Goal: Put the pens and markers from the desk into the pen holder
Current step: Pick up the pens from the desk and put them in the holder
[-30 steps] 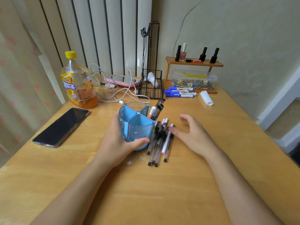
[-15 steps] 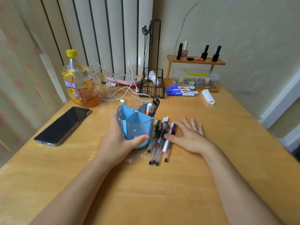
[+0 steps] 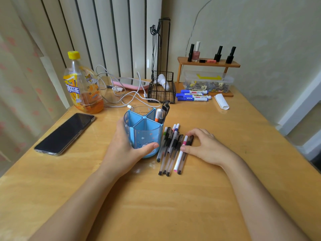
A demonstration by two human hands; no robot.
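Note:
A blue pen holder (image 3: 142,134) with several compartments stands on the wooden desk (image 3: 173,206), and my left hand (image 3: 125,153) is wrapped around it. An orange-tipped marker and a black pen (image 3: 160,115) stand in its right rear compartment. Several pens (image 3: 169,150) lie side by side just right of the holder. My right hand (image 3: 206,146) rests on the desk with thumb and fingers pinched around the two rightmost, a white marker with pink ends (image 3: 178,160) and a black-capped clear pen (image 3: 182,161). Three blue markers (image 3: 192,95) lie at the back.
A black phone (image 3: 66,133) lies at the left, with an orange drink bottle (image 3: 83,86) and white cables (image 3: 121,96) behind it. At the back stand a wire basket (image 3: 161,89), a small wooden shelf (image 3: 208,62) with nail polish, a clear box (image 3: 206,82) and a white roll (image 3: 221,101).
My right hand came down from above the desk onto the pens, and its fingers curled in around the rightmost two. My left hand stayed on the holder.

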